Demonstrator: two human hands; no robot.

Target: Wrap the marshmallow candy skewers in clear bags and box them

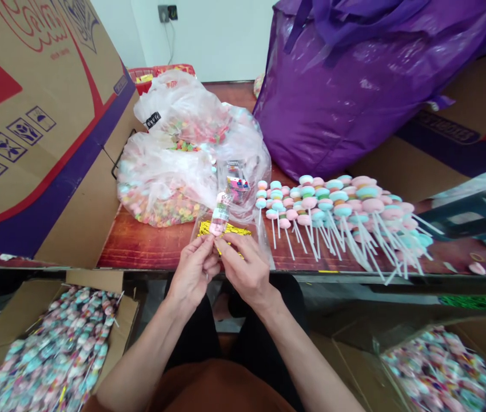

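Note:
A candy skewer in a clear printed wrapper (pixel 220 213) stands up from between my two hands, pink and pale blue inside. My left hand (pixel 195 264) pinches its lower end with thumb and forefinger. From the other side my right hand (pixel 246 264) closes on the same end, fingertips touching the left ones. Whether a tie is between the fingers is hidden. Just behind the hands lie gold twist ties (pixel 236 229) on clear plastic. Further back are printed clear wrappers (pixel 237 186). To the right, unwrapped candy skewers (pixel 337 206) are piled with white sticks toward me.
Plastic bags of candy (pixel 170 177) fill the table's back left, beside a large carton (pixel 67 143). A purple bag (pixel 333 97) stands behind the skewers. Below the table edge, open boxes hold wrapped skewers (pixel 58 349) at left and more wrapped skewers (pixel 444 366) at right.

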